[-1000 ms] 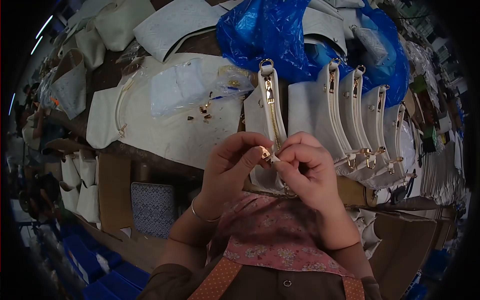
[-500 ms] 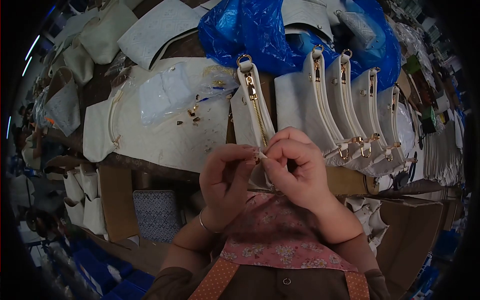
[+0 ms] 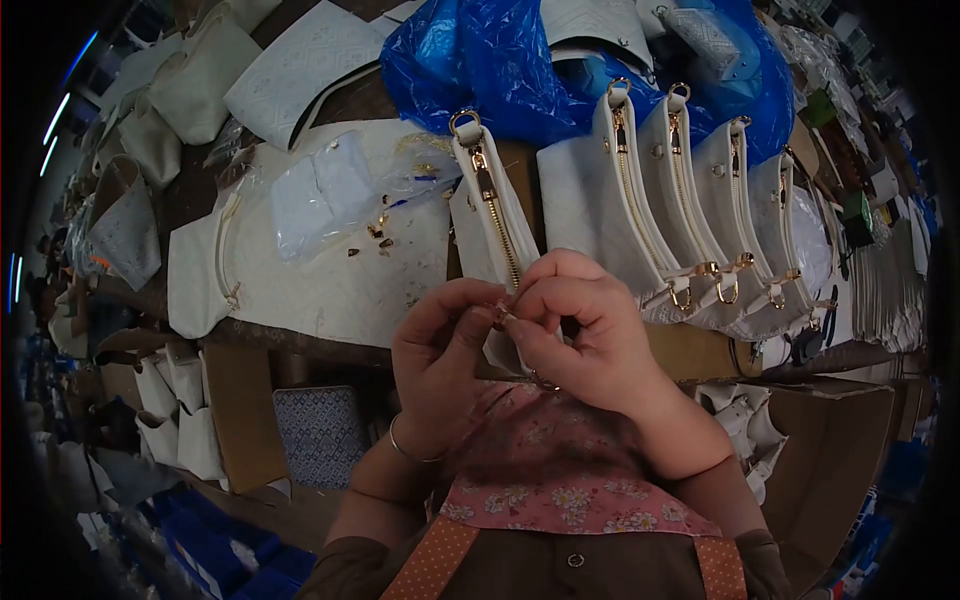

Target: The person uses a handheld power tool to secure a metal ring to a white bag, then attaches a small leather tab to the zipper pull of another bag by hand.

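A white handbag [image 3: 478, 240] stands in front of my body, its gold zipper [image 3: 502, 236] running toward me and a gold ring at its far end. My left hand [image 3: 440, 338] is closed in a pinch at the near end of that zipper, on a tiny piece I cannot make out. Against those fingertips, my right hand [image 3: 590, 335] is closed with thumb and finger on the pale zipper end of the bag. The fingers hide most of this spot. Small gold metal pieces [image 3: 378, 232] lie on the white sheet to the left.
Several similar white bags [image 3: 640, 200] stand in a row at right. Blue plastic [image 3: 490, 75] lies behind them. A clear bag with a white packet [image 3: 322, 195] and another white bag [image 3: 197, 270] are at left. An open cardboard box [image 3: 830, 470] stands below the table at right.
The view has shifted slightly, so the bags appear a little further left. Both hands stay together at the zipper end, with small changes in the fingertips.
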